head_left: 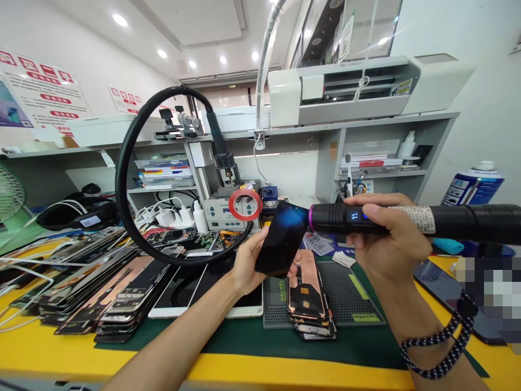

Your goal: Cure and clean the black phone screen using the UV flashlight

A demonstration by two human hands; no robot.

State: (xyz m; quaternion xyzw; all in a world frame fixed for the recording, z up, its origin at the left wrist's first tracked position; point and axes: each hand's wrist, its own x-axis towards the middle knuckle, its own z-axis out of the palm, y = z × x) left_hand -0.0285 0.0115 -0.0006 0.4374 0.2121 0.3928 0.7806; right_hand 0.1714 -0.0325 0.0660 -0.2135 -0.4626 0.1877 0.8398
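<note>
A dark phone screen [280, 241] is held up, tilted, near the middle of the view by my left hand [250, 263], with the thumb at its left edge and fingertips at its right edge. My right hand [391, 233] is wrapped round a black flashlight [456, 221] that lies level, its purple-rimmed head close to the screen's upper right. A blue glow shows on the upper part of the screen. Below the screen, a stack of phone panels [308, 293] rests on a grey perforated mat [350, 293]. A patterned cord hangs round my right wrist.
Stacks of phone screens [134, 298] and white-edged tablets [177, 293] lie to the left. A black hose [122, 174] loops up behind them, near a soldering station [222, 213]. A phone [443, 293] and a spray can [474, 184] are at the right. Shelves stand behind.
</note>
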